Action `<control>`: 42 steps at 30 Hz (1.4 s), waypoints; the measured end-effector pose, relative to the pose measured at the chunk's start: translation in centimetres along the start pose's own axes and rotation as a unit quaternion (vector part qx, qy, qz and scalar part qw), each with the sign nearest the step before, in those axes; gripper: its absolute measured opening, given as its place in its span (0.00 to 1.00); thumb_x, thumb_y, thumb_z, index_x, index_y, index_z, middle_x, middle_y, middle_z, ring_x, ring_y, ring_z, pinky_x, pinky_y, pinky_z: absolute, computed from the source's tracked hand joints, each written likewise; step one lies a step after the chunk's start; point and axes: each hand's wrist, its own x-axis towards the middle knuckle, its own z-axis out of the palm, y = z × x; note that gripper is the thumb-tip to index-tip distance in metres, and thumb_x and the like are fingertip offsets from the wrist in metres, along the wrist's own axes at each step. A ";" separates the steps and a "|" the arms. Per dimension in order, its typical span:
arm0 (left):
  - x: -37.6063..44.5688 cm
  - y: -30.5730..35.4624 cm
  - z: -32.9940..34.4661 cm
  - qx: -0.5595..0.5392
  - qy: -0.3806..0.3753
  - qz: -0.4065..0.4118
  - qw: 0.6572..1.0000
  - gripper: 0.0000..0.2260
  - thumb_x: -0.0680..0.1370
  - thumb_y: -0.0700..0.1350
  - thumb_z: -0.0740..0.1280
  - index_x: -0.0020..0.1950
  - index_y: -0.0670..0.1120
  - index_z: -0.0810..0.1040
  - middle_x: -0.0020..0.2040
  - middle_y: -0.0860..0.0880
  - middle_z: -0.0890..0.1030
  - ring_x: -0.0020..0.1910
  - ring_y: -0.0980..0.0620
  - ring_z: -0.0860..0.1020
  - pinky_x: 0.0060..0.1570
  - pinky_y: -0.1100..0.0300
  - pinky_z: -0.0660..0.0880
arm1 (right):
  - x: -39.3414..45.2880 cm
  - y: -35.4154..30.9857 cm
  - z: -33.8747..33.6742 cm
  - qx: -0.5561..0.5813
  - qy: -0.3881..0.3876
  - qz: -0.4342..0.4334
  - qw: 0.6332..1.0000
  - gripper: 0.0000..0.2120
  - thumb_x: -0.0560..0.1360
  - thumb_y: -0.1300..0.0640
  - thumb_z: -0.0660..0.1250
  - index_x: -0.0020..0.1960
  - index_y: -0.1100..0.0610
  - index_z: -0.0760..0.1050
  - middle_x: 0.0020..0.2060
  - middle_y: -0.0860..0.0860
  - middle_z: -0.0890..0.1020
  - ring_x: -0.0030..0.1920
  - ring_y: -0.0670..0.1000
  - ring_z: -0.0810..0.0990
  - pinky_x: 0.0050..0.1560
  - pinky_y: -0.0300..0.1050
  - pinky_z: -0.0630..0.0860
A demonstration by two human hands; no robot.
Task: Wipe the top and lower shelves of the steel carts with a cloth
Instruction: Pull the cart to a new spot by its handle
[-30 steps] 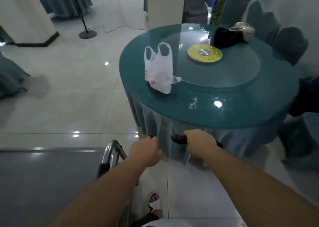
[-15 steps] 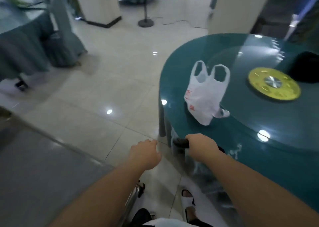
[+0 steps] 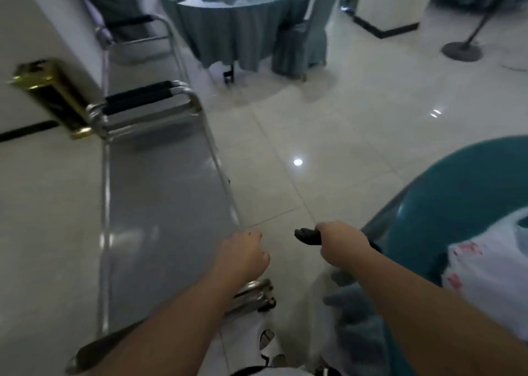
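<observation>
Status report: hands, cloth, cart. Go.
Right hand shut on dark cloth. Left hand fisted, empty, above steel cart top. Cloth not on cart. Top shelf bare.

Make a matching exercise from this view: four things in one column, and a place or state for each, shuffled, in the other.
Things:
1. dark cloth
2. white plastic bag
3. steel cart top
4. covered chair

Places or states:
A. on the teal table, right edge of view
B. gripped in the right hand
C. beside the far round table
D. bare, by the left hand

Pairs: 1-B, 2-A, 3-D, 4-C
</observation>
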 end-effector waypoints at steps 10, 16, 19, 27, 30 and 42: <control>2.5 -7.4 -0.7 -0.079 0.017 -0.122 0.989 0.25 0.82 0.57 0.60 0.78 0.50 0.70 0.74 0.46 0.74 0.72 0.42 0.73 0.70 0.46 0.69 | 8.5 -10.2 -3.6 -0.094 -0.033 -0.125 0.987 0.15 0.75 0.64 0.63 0.58 0.51 0.75 0.44 0.49 0.78 0.44 0.53 0.80 0.49 0.52 0.82; 3.8 -9.7 -0.4 -0.114 0.062 -0.232 0.964 0.25 0.82 0.57 0.62 0.78 0.51 0.69 0.76 0.48 0.71 0.74 0.43 0.71 0.71 0.48 0.68 | 15.4 -14.2 -7.0 -0.197 -0.049 -0.213 0.956 0.12 0.75 0.64 0.62 0.55 0.52 0.75 0.43 0.49 0.78 0.41 0.51 0.79 0.38 0.45 0.74; 4.7 -10.0 -0.2 -0.155 0.065 -0.307 0.937 0.25 0.83 0.57 0.63 0.79 0.51 0.68 0.78 0.47 0.69 0.75 0.43 0.69 0.73 0.47 0.67 | 19.1 -16.7 -8.2 -0.237 -0.051 -0.275 0.930 0.11 0.75 0.64 0.63 0.54 0.53 0.75 0.43 0.49 0.79 0.42 0.52 0.81 0.39 0.46 0.76; 5.2 -4.0 -2.2 -0.221 0.044 -0.497 0.838 0.19 0.82 0.55 0.60 0.70 0.49 0.74 0.68 0.46 0.77 0.67 0.43 0.76 0.67 0.47 0.71 | 24.9 -19.7 -10.2 -0.321 -0.065 -0.465 0.822 0.11 0.77 0.64 0.62 0.52 0.48 0.72 0.42 0.47 0.77 0.39 0.49 0.78 0.38 0.45 0.74; 5.5 -0.9 -1.9 -0.254 0.057 -0.531 0.807 0.19 0.81 0.55 0.60 0.70 0.50 0.72 0.69 0.45 0.76 0.67 0.42 0.75 0.65 0.47 0.71 | 25.6 -19.6 -10.3 -0.355 -0.079 -0.501 0.785 0.12 0.77 0.62 0.63 0.56 0.49 0.74 0.44 0.47 0.77 0.44 0.52 0.80 0.45 0.48 0.79; 8.5 2.3 -1.0 -0.346 0.101 -0.560 0.746 0.19 0.83 0.54 0.59 0.72 0.48 0.70 0.70 0.46 0.75 0.67 0.43 0.74 0.66 0.48 0.72 | 25.9 -20.0 -9.5 -0.401 -0.108 -0.552 0.723 0.11 0.75 0.62 0.64 0.54 0.49 0.75 0.43 0.48 0.79 0.46 0.54 0.81 0.48 0.51 0.81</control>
